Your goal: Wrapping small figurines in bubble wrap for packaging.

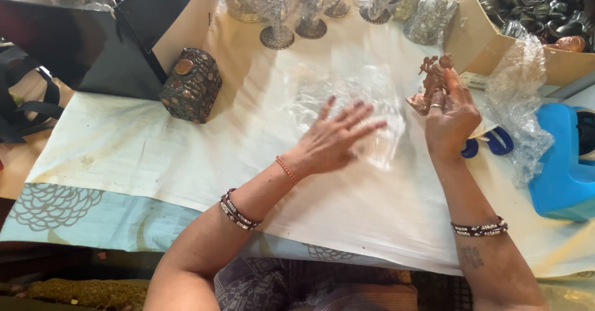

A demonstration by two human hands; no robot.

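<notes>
Your right hand grips the copper figurine, rigid, thin-limbed; hold its base. Left of it, your left hand lies flat, released, on flimsy, slippery plastic wrap.

Both forearms are bare; the left hand has a thin orange thread at the wrist and a dark beaded bangle higher up; the right hand wears a finger ring, a matching beaded bangle, and a small forearm tattoo.
</notes>
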